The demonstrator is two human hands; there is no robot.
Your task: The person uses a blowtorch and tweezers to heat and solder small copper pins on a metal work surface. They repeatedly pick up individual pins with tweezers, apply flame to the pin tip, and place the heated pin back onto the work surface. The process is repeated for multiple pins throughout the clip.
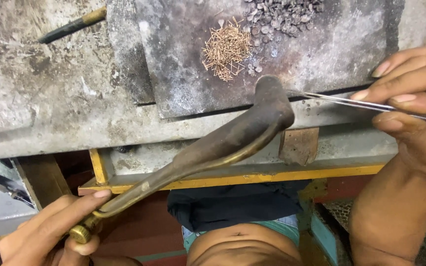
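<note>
Our left hand point(50, 229) has its fingers wrapped around the brass valve end of a blowtorch point(223, 143), whose dark head points toward 12 o'clock at the slab's edge. Our right hand point(410, 98), at 3 o'clock, pinches thin tweezers point(341, 101) shut between its fingers. We judge that a flame or a nudge could scatter the small copper pins point(226, 49) and grey discs point(282, 17) heaped on the bench point(50, 98). The hot head sits close to our fingers.

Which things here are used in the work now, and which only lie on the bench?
In use:
- left hand holding the brass torch
- right hand holding the thin tweezers

Lying about:
- pile of small copper pins
- heap of grey metal pieces
- dark-handled tool at the bench's far left
</note>
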